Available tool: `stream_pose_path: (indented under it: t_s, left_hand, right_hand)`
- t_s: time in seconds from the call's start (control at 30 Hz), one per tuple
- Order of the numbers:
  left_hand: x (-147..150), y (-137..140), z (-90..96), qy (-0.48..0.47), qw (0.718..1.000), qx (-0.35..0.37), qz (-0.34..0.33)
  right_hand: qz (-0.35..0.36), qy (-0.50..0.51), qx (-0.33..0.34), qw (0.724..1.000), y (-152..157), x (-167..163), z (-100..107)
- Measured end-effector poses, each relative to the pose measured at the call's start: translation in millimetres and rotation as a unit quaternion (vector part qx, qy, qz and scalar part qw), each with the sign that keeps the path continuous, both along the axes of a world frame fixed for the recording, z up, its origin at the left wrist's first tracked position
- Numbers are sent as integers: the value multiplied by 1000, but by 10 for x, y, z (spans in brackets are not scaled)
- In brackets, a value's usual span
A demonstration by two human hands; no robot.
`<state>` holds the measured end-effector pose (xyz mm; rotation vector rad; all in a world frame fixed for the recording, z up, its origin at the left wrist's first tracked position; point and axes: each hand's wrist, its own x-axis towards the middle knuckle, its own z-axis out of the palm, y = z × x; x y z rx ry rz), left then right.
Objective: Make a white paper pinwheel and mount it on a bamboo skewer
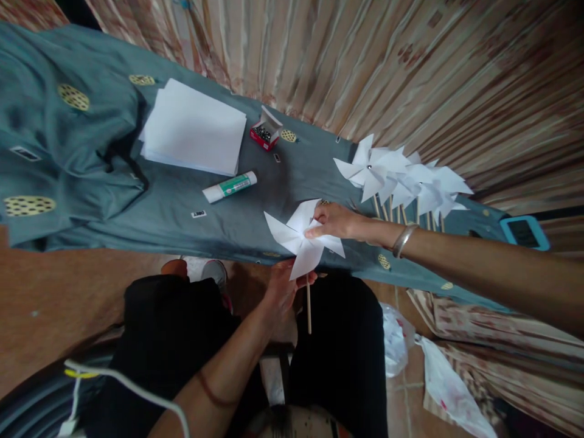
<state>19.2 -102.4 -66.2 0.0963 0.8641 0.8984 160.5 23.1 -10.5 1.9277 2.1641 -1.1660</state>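
Note:
A white paper pinwheel (305, 258) on a thin wooden stick (309, 310) is held over the near edge of the cloth-covered table. My left hand (283, 285) grips it from below, its fingers closed around the upper stick behind the blades and partly hidden by them. From the right, my right hand (335, 221) reaches in, thumb at the pinwheel's centre and fingers closed over a blade. Farther left lies a glue stick (230, 187) with a green and white label. Beyond it stands an open red box (264, 139) of small metal pins or tacks.
A stack of white paper (196, 128) lies at the back left. Several finished-looking pinwheels (406, 176) overlap at the right, beside a blue-framed device (524, 233). Curtains (319, 61) hang behind the table. Plastic bags (449, 383) lie on the floor, and a white cable (132, 386) crosses lower left.

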Motion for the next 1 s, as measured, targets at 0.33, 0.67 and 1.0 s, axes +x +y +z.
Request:
stream_pose_path:
  t_s: [0.33, 0.67, 1.0]
  left_hand:
    - [5, -2, 19, -3, 1000, -21, 6]
    - [58, -4, 252, 11, 997, -64, 45]
    - [-15, 42, 326, 45, 998, 20, 38]
  right_hand:
    - [-7, 41, -9, 999, -6, 64, -60]
    - [-40, 173, -79, 981, -104, 64, 68]
    - [-155, 251, 45, 954, -327, 247, 160]
